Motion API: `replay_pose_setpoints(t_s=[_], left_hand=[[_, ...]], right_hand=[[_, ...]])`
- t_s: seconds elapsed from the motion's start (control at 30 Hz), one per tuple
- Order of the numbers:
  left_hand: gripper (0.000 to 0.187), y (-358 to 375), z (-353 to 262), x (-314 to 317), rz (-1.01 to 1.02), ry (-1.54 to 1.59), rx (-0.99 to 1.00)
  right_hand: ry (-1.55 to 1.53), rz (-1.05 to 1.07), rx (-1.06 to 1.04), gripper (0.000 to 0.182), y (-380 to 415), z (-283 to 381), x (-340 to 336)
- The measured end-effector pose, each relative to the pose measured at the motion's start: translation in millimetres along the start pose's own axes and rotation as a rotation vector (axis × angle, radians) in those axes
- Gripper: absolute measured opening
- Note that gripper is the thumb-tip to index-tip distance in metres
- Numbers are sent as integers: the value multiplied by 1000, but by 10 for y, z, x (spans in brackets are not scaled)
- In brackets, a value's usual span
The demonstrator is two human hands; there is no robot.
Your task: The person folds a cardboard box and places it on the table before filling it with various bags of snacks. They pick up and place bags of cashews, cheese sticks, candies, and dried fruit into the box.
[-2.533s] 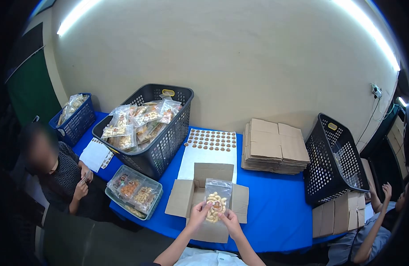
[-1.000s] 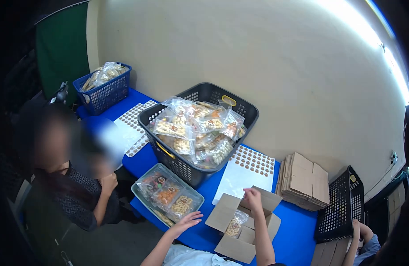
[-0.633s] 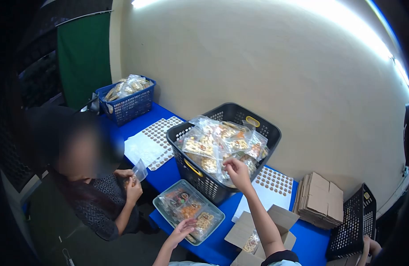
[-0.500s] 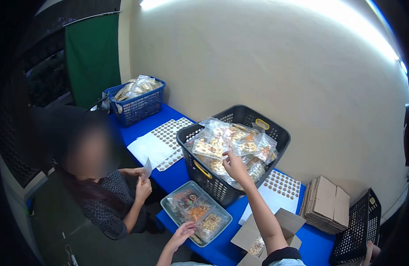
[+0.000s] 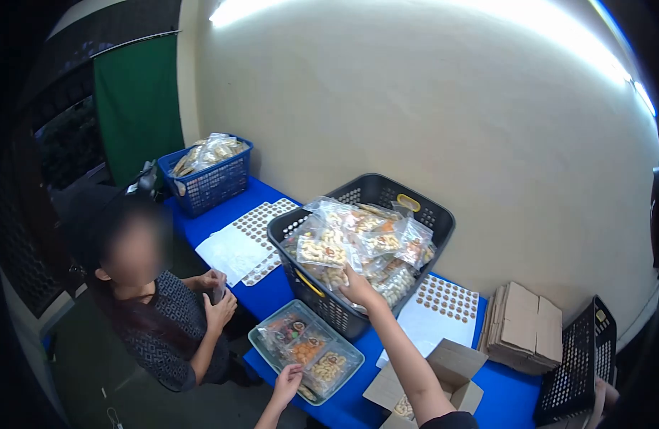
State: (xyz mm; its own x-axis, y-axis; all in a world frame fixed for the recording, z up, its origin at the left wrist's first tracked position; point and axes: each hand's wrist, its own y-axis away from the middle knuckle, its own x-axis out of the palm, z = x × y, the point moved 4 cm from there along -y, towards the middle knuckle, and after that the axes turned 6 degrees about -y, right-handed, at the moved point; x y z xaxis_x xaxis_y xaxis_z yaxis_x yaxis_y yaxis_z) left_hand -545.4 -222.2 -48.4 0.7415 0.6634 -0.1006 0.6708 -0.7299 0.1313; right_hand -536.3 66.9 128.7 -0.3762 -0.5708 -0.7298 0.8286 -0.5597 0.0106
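My right hand (image 5: 358, 287) reaches over the near side of the large black basket (image 5: 344, 314), its fingers closed on the lower edge of a clear packet of pale snacks (image 5: 322, 248). More clear packets are heaped in the basket. Below it, a green tray (image 5: 269, 361) holds packets of dark mixed pieces (image 5: 286, 329), orange pieces (image 5: 306, 352) and pale nuts (image 5: 329, 366). My left hand (image 5: 289, 377) is at the tray's near edge, fingers bent together; whether they grip a packet there is unclear. Under my right forearm stands an open cardboard box (image 5: 454, 363) with a packet inside.
A person (image 5: 165, 322) at the left holds a small clear bag. Sticker sheets (image 5: 447, 299) and white paper (image 5: 233, 252) lie on the blue table (image 5: 504, 393). Flattened cartons (image 5: 526, 322), another black basket (image 5: 576, 365) and a blue basket of packets (image 5: 215, 187) stand around.
My right hand has moved down and closed on a packet's edge. My left hand has drawn its fingers together at the tray. The camera view has shifted slightly.
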Motion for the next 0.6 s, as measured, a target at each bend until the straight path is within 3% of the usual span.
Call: replay_pose_setpoints(t_s=[0.2, 0.33, 0.47, 0.6], left_hand=[[22, 47, -139, 746, 148, -31, 153], [23, 289, -295, 1120, 346, -29, 215], [25, 412, -335, 1173, 439, -58, 166], [24, 325, -273, 958, 357, -73, 158]], right_hand=[[-6, -144, 108, 77, 10, -225, 94], [50, -350, 280, 59, 118, -178, -34], [169, 32, 381, 39, -36, -407, 179], [159, -36, 284, 31, -154, -305, 49]])
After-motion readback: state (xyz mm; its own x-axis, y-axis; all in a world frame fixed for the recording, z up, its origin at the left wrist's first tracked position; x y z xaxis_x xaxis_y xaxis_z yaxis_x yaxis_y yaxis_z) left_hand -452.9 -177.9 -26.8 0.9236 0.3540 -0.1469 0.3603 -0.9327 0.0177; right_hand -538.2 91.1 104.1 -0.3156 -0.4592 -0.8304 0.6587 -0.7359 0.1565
